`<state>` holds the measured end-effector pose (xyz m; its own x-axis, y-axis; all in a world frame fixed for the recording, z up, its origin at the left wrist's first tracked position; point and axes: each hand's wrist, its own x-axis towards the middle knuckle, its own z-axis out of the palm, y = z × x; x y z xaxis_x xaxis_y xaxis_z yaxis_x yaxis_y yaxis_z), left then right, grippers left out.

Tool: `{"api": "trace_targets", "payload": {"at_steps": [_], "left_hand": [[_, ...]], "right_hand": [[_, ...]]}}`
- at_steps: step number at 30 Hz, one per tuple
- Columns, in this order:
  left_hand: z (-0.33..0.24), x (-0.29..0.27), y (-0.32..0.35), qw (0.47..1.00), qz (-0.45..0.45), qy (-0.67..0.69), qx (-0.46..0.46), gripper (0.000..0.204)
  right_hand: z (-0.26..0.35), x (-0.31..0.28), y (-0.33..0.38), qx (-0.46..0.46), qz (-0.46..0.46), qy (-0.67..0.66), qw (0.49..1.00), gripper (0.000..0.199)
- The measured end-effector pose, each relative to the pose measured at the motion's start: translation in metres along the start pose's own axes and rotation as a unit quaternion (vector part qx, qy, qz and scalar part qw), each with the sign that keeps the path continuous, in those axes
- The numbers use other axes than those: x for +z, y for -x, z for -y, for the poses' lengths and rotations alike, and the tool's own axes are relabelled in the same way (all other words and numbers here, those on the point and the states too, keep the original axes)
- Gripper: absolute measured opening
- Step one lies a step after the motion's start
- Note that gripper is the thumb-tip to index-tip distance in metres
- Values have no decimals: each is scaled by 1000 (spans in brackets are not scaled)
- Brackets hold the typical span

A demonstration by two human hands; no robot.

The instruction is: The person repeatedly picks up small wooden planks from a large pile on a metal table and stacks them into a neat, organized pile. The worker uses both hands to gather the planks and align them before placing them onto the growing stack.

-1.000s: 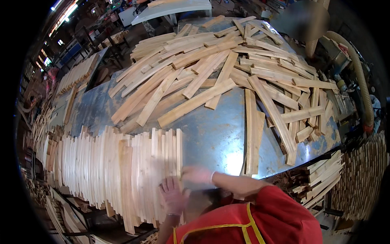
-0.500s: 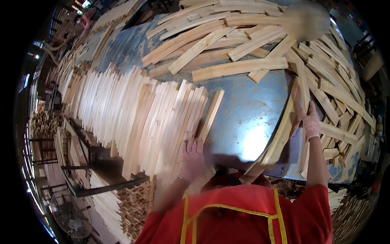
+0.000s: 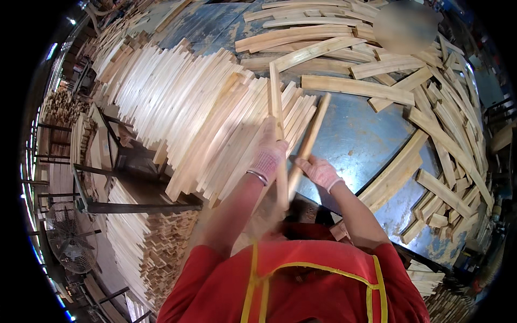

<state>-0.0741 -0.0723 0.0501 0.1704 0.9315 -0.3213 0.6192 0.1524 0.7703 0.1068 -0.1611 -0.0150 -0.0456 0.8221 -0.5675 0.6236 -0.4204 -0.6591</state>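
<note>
Slats [image 3: 278,126] in hands [image 3: 293,164] — gripped, seemingly

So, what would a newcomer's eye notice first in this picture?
First, the two gloved hands at centre: the left hand and the right hand each grip a pale wooden slat. Left of them stands a tight row of stacked pale slats; loose slats lie scattered across the blue metal table.

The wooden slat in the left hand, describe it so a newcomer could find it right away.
Start at the blue metal table, then go to the big row of pale slats packed side by side on its left part. At that row's near right end, the gloved left hand grips one slat. It alone stands nearly upright above the flat-lying ones.
</note>
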Motion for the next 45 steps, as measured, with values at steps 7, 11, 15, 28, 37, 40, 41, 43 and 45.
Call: {"api": "trace_targets", "payload": {"at_steps": [7, 11, 15, 28, 37, 40, 41, 43, 45], "left_hand": [[61, 10, -27, 964, 109, 224, 90, 67], [-4, -7, 3, 975, 117, 186, 35, 64], [-12, 18, 39, 972, 119, 183, 87, 49], [80, 66, 83, 802, -151, -497, 293, 46], [91, 63, 78, 808, -92, -520, 262, 66], [91, 63, 84, 825, -107, -490, 261, 67], [87, 63, 84, 829, -100, -489, 252, 68], [96, 61, 89, 825, -106, -493, 255, 72], [100, 62, 85, 822, -107, -494, 263, 76]], "right_hand": [[11, 36, 23, 10, 161, -686, 709, 63], [36, 36, 58, -77, 109, -702, 699, 59], [16, 37, 81, -11, 131, -533, 836, 65], [-163, -284, 17, 35, -275, 382, 882, 85], [-142, -331, 7, 25, -205, 451, 868, 58], [-76, -350, 70, 23, -184, 499, 847, 49], [-64, -345, 91, 26, -188, 518, 834, 53], [-52, -317, 120, 16, -177, 571, 801, 57], [-78, -275, 138, 13, -233, 543, 807, 57]]}}
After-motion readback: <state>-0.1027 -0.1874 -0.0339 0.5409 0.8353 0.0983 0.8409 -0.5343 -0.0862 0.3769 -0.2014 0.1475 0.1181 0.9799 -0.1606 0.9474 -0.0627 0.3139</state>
